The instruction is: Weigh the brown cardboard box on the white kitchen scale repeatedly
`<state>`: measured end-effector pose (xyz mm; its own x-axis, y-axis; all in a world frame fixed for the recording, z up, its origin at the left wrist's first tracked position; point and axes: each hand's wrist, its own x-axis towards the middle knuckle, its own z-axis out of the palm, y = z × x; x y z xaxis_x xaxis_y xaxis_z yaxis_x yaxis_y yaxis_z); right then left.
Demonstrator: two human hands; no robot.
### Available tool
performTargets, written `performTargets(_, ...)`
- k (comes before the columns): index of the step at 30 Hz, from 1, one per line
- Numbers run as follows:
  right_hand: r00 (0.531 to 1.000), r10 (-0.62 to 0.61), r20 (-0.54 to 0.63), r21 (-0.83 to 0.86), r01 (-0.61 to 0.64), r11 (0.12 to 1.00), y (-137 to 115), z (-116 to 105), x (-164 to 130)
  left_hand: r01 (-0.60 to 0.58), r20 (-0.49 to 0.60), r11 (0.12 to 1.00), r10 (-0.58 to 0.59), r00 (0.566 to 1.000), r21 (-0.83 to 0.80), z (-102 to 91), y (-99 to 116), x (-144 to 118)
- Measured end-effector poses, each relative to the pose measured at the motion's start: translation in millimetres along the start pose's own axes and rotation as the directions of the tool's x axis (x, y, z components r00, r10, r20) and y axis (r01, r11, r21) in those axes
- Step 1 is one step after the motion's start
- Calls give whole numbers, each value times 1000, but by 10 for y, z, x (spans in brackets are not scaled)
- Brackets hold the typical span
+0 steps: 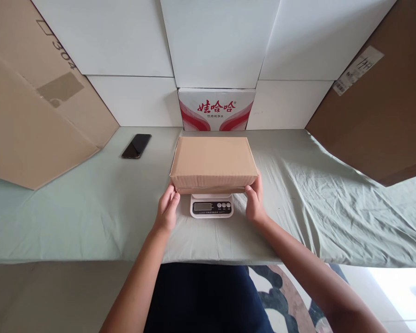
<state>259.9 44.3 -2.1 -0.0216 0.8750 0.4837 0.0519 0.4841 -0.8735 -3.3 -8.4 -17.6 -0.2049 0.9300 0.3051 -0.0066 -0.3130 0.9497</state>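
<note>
A plain brown cardboard box [213, 162], closed, rests on a small white digital kitchen scale [211, 206] whose display and buttons face me. My left hand [167, 208] grips the box's near left corner. My right hand [254, 200] grips its near right corner. Most of the scale's platform is hidden under the box. The display reading is too small to make out.
A black phone [136, 145] lies at the back left on the pale green cloth [90, 208] covering the table. A white and red carton [217, 109] stands behind the box against white panels. Large brown cardboard sheets lean at left [31, 115] and right [377, 115].
</note>
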Motion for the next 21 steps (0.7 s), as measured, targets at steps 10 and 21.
performTargets(10, 997, 71, 4, 106, -71, 992, -38, 11, -23, 41, -68, 999, -43, 997, -18, -64, -71, 22)
performTargets(21, 995, -79, 63, 45, 76, 996, -131, 79, 772, -76, -66, 997, 73, 995, -33, 105, 85, 825)
